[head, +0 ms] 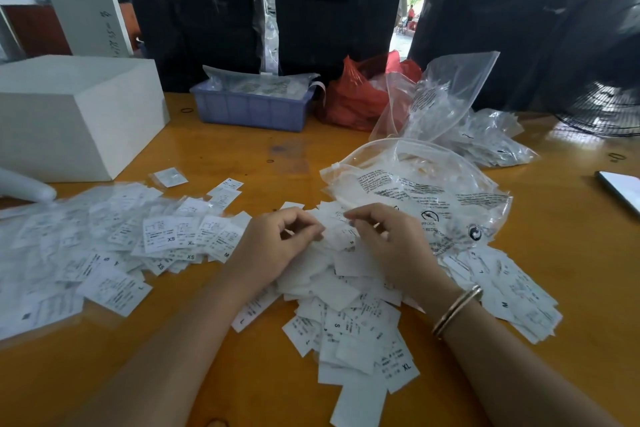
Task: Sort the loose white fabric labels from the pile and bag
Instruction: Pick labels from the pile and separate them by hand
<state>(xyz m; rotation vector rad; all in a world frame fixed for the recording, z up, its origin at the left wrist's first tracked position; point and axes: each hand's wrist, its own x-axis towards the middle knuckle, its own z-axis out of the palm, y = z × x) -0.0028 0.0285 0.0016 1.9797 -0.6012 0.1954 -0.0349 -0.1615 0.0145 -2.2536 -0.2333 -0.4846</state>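
Wide orange table (pixel 242 156) under everything, glossy. At far left, big white box (pixel 79 114); right of it at the far edge, blue tray (pixel 252 111), then red bag (pixel 353 97). At far right, black fan (pixel 606 107), partly out of view. Right of centre, clear bag (pixel 433 191) with black print, lying flat, mouth toward the left, labels inside. Another clear bag (pixel 446 97) standing behind it. At near centre, pile (pixel 353 315) of white labels, touching the flat bag's near edge. At left, spread labels (pixel 114 246) with sizes XS, M, L readable. Above the pile, left hand (pixel 277 239), fingers curled, tips pinching a label (pixel 341 234). Just beside it, right hand (pixel 391 239), fingers curled too, pinching the same label at its right side. On the right wrist, thin bangle (pixel 457 308).
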